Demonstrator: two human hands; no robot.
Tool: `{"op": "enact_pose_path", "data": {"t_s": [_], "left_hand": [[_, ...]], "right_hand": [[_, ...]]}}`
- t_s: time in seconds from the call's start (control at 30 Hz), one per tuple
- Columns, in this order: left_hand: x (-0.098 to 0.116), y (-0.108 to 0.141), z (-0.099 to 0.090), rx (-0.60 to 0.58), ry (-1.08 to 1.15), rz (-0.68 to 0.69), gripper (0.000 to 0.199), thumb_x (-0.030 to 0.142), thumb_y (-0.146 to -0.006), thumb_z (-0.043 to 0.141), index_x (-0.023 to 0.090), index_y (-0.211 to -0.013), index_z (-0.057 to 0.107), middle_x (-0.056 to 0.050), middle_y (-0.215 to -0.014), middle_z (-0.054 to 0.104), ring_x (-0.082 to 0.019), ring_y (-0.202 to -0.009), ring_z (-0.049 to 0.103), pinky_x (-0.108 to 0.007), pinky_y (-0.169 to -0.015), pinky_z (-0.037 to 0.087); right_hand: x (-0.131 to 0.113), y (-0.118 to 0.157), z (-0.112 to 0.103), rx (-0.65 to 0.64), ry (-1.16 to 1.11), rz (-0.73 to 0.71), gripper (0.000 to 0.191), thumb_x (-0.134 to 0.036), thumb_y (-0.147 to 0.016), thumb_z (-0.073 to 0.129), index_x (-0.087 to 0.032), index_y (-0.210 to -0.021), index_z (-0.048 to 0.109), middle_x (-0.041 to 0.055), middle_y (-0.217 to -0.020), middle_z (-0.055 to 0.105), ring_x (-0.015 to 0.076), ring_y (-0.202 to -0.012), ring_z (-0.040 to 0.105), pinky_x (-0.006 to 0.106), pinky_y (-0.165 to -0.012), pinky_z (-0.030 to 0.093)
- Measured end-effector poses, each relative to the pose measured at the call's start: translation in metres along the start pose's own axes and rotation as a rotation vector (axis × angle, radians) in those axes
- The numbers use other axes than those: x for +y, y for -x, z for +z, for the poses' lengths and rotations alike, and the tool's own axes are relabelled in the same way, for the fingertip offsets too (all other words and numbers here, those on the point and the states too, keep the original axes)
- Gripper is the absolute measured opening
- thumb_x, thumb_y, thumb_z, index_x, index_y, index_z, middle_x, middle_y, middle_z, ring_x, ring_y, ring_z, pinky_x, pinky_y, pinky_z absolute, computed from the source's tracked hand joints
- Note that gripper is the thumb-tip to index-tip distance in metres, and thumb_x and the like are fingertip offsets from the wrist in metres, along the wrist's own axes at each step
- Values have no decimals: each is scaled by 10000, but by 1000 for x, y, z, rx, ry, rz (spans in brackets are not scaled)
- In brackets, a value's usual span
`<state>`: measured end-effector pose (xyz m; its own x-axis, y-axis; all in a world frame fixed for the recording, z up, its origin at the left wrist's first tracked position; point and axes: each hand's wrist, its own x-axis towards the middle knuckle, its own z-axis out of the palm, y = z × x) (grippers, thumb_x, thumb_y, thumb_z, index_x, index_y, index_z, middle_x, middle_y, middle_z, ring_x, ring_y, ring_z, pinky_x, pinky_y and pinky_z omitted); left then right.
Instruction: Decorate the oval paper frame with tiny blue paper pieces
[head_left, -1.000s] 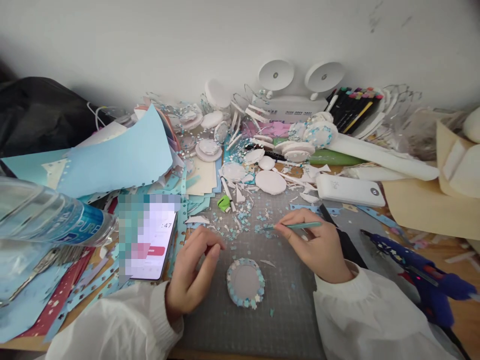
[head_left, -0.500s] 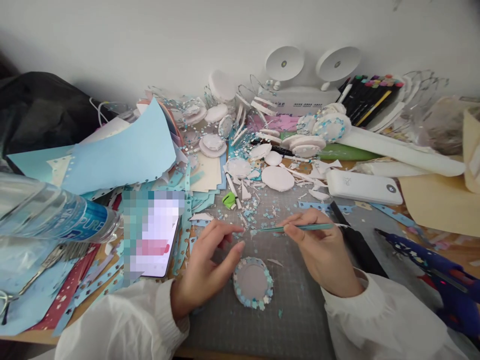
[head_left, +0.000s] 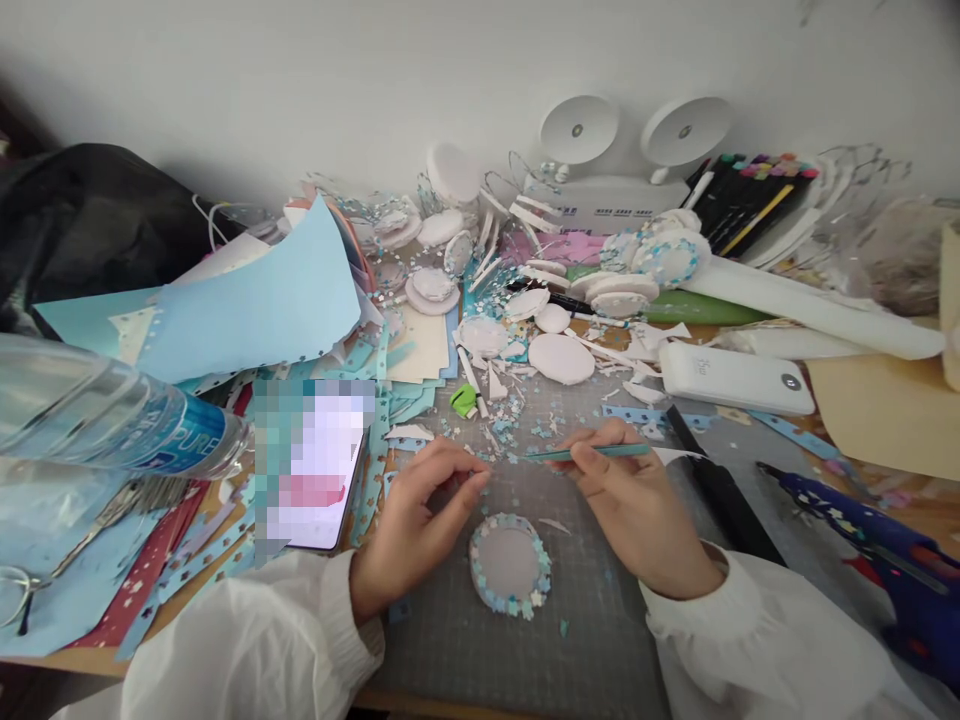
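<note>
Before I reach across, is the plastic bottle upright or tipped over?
Tipped over: the plastic bottle lies on its side, its neck pointing towards the phone.

White disc rimmed with blue and white stars, teal tweezers, grey gridded mat

Lies flat in the lower centre of the frame as a round, pale disc, rimmed with blue and white flower shapes, bare inside. Above it, slim teal tweezers, nearly level, tips pointing left; near those tips, small loose blue pieces, scattered.
</note>
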<state>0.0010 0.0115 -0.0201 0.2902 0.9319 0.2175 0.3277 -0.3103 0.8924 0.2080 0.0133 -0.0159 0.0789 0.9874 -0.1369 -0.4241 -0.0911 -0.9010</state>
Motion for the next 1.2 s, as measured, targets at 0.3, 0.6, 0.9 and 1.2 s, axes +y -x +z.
{"op": "enact_pose_path", "data": {"t_s": [0.3, 0.6, 0.9, 1.2], "left_hand": [[-4, 0, -1, 208, 29, 10, 363, 153, -918, 552, 240, -1271, 552, -34, -999, 559, -130, -816, 534, -274, -792, 451], [6, 6, -2, 15, 103, 59, 170, 151, -887, 608, 205, -1043, 649, -20, -900, 605, -122, -821, 561, -239, -757, 454], [8, 6, -2, 8, 83, 77, 74, 103, -879, 583, 163, -892, 625, -20, -803, 590, -118, -755, 550, -238, -690, 450], [8, 7, -4, 44, 102, 73, 82, 104, -879, 583, 173, -897, 623, -23, -816, 609, -137, -797, 560, -260, -737, 452]], "right_hand": [[2, -1, -3, -14, -58, -6, 166, -256, -709, 822, -227, -682, 661, -30, -749, 681, 122, -726, 665, 243, -701, 568], [3, 9, 5, -92, 36, -49, 167, -266, -748, 796, -227, -679, 648, -18, -760, 691, 122, -734, 659, 235, -702, 534], [9, 13, 5, -109, 91, -40, 162, -260, -767, 782, -234, -703, 635, -21, -782, 698, 128, -772, 667, 236, -723, 516], [2, 6, -5, -4, 553, -554, 133, -131, -789, 718, -237, -811, 642, 24, -872, 696, 188, -840, 687, 317, -752, 555]]}}
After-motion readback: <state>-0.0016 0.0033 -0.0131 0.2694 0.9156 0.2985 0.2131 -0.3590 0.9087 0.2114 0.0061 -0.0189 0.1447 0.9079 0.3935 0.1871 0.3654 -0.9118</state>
